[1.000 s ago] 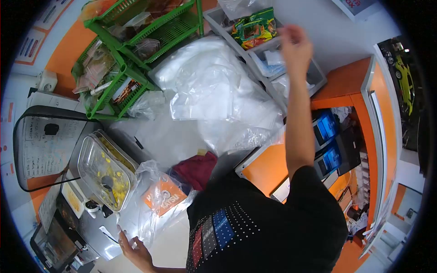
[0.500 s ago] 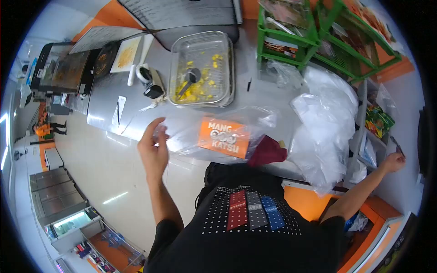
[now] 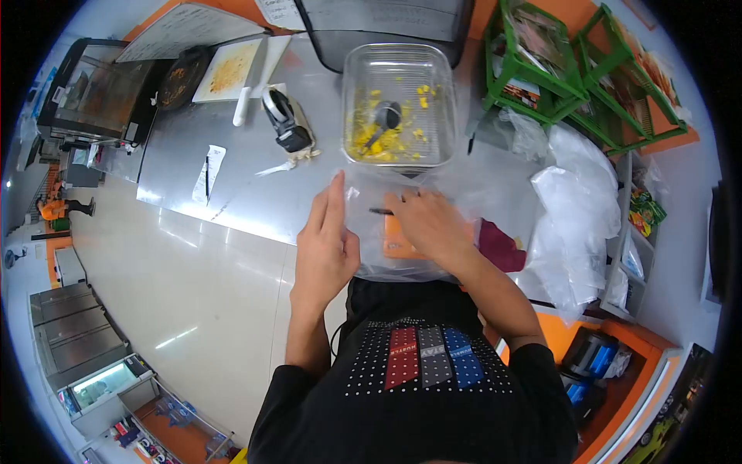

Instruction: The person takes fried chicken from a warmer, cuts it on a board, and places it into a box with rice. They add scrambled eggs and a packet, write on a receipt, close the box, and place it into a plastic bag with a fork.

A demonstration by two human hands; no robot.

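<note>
My right hand (image 3: 433,224) is closed on a thin, dark, pen-like stick (image 3: 380,211) whose tip sticks out to the left. It is over the orange box (image 3: 398,241), hiding most of its printed face. Clear plastic bag (image 3: 379,267) film lies around the box at the table's front edge. To the left of the box is my left hand (image 3: 328,243), its fingers stretched forward beside the bag and nothing visible in them. A maroon cloth (image 3: 500,246) lies right of the box, next to my right wrist.
Behind the box stands a glass tray (image 3: 452,108) with yellow bits and a dark scoop (image 3: 386,116). A tape dispenser (image 3: 290,127), a knife (image 3: 242,107) and a paper slip with a pen (image 3: 207,178) lie left. White plastic bags (image 3: 576,216) and green baskets (image 3: 533,93) occupy the right.
My right hand has come from the far right shelf side to over the box, with the thin dark stick in it. My left hand has moved right, closer to the box. The view has shifted.
</note>
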